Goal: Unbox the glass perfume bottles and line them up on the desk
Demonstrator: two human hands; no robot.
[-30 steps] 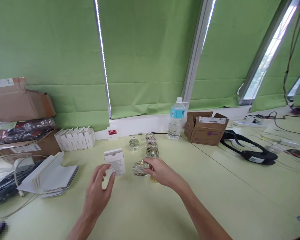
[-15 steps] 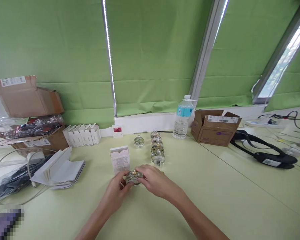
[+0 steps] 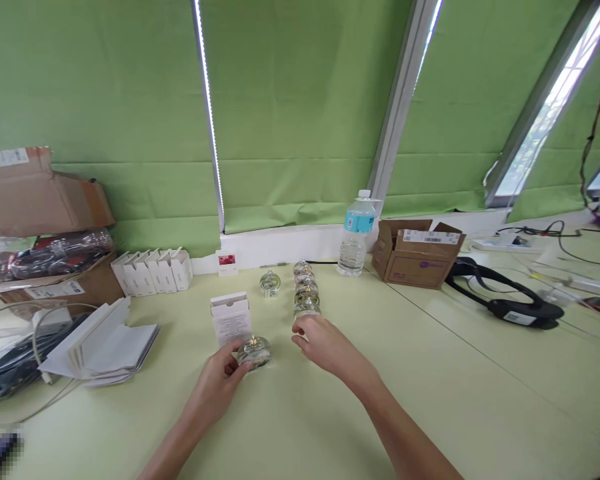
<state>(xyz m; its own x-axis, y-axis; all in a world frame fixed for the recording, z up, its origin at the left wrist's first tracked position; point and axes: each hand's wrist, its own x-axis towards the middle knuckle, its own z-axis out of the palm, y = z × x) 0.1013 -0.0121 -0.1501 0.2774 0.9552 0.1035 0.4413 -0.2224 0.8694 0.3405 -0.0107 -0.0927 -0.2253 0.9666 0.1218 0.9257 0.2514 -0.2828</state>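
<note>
My left hand (image 3: 217,379) is closed on the left side of a round, clear glass bottle (image 3: 255,353) with a gold-coloured top, which is on the table. To the right of it, my right hand (image 3: 325,341) has let go and holds nothing that shows. Its thumb and index finger are bent and a little apart. Just beyond those fingers is the near end of a row of several similar glass bottles (image 3: 307,293); the hand covers the front one's lower part. One more glass bottle (image 3: 270,284) stands alone to their left. Behind my left fingers stands a white printed box (image 3: 231,319).
Several small white boxes (image 3: 153,272) line up at the back left, near folded white paper (image 3: 100,350). A water bottle (image 3: 356,237), an opened brown carton (image 3: 415,257) and a black headset-like band (image 3: 515,303) stand to the right. Cables lie at both sides.
My right hand has let go of the glass bottle and moved right, toward the row. My left hand still holds the bottle. The view has swung slightly right.
</note>
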